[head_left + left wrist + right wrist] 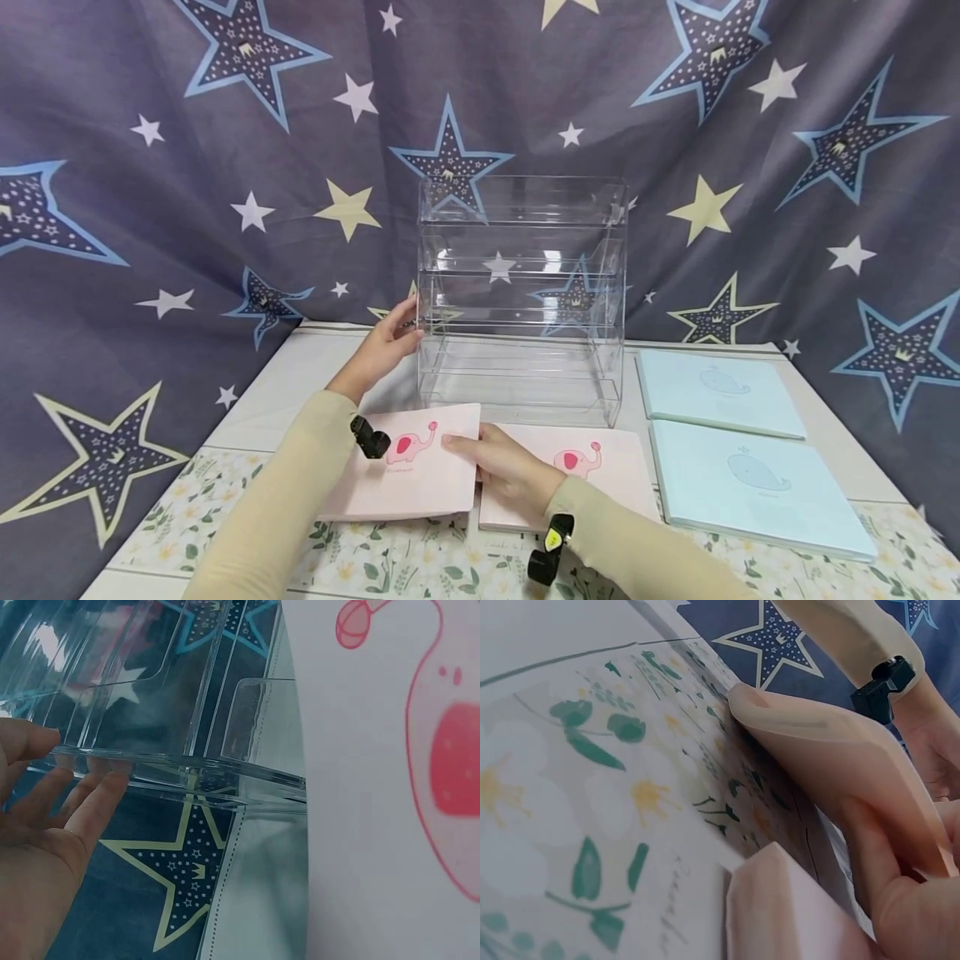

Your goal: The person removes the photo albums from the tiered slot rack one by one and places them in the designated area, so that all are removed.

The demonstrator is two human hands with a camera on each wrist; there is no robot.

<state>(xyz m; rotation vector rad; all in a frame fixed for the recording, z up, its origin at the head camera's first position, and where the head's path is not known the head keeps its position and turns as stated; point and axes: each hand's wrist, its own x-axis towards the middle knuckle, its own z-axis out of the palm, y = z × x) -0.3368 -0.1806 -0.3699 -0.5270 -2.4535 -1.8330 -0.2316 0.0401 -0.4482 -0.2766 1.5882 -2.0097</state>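
A clear plastic rack (517, 387) with several tiers stands at the middle of the table, in front of the curtain. My left hand (384, 350) holds the rack's left side panel, its fingertips showing against the plastic in the left wrist view. With my right hand (517, 471) I pinch the right edge of a pink notebook (360, 492), thumb on the elephant cover and fingers behind. This notebook is tilted up off the floral surface, below my left forearm. A second pink elephant notebook (615, 483) lies flat under my right hand and wrist.
Two light-blue whale notebooks lie at the right, one farther back (675, 383) and one nearer (720, 508). A floral cloth (787, 575) covers the front of the white table (300, 367). A star-patterned curtain (525, 100) hangs behind and along both sides.
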